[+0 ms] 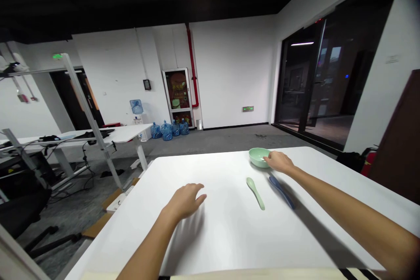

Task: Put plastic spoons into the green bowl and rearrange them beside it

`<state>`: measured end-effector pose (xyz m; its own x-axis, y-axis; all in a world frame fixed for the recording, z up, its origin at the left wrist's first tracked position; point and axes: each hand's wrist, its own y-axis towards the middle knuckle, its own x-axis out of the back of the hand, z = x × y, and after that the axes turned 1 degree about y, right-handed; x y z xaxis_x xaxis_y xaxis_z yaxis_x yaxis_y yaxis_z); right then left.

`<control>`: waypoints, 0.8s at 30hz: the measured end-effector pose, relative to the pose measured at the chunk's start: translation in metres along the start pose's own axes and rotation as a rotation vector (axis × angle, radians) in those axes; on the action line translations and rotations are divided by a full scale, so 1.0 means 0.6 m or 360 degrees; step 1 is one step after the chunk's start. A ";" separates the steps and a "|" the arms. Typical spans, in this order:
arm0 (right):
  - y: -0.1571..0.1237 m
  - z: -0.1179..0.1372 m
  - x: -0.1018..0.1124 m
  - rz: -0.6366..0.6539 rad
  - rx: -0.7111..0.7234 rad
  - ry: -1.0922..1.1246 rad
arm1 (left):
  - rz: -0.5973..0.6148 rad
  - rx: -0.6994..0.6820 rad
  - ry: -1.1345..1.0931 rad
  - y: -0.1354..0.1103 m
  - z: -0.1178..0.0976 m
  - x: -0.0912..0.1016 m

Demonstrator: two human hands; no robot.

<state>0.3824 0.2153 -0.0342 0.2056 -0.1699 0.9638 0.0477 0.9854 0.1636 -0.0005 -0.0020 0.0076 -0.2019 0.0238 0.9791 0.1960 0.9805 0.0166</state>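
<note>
As I watch from afar through the head camera, the right hand [279, 162] reaches the green bowl [258, 157], its fingers [269, 155] against the bowl's right rim. I cannot tell whether they are gripping it or only touching. The left hand [185, 201] is open and holds nothing, its fingers loosely spread just above the white table [210, 162].

The bowl sits close to the table's far edge, leaving little margin behind it. A green spoon [255, 193] lies below the bowl, slanted across the tabletop, and a blue utensil [281, 192] lies just to its right, beneath the right wrist. A wide stretch of tabletop separates the left hand from the green spoon, and there is more room toward the table's left edge.

Beyond the far edge, I see a gray carpet, a white desk [126, 133] on the left, and 4 blue water jugs [166, 131] by the wall.
</note>
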 end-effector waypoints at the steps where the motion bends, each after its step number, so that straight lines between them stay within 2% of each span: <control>1: -0.013 -0.003 0.008 -0.0015 0.0017 0.0007 | 0.0001 -0.0003 0.0001 0.000 0.001 -0.001; 7: -0.099 -0.036 0.046 -0.0021 0.0116 0.0069 | -0.0024 -0.0035 0.0037 -0.001 0.005 -0.007; 11: -0.158 -0.056 0.051 0.0036 0.0257 0.0098 | -0.0058 -0.0050 0.0050 -0.003 0.008 -0.010; 15: -0.205 -0.058 0.048 0.0074 0.0299 0.0100 | -0.0063 -0.0071 0.0066 -0.003 0.010 -0.011; 19: -0.226 -0.054 0.042 0.0097 0.0334 0.0129 | -0.0048 -0.0065 0.0084 -0.005 0.006 -0.010; 24: -0.228 -0.057 0.043 0.0108 0.0359 0.0168 | -0.0043 -0.0040 0.0086 -0.006 0.000 -0.007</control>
<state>0.4148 0.0755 -0.0393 0.3021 -0.0920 0.9488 -0.1867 0.9703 0.1535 -0.0002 -0.0057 0.0036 -0.1557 -0.0141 0.9877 0.2153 0.9754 0.0478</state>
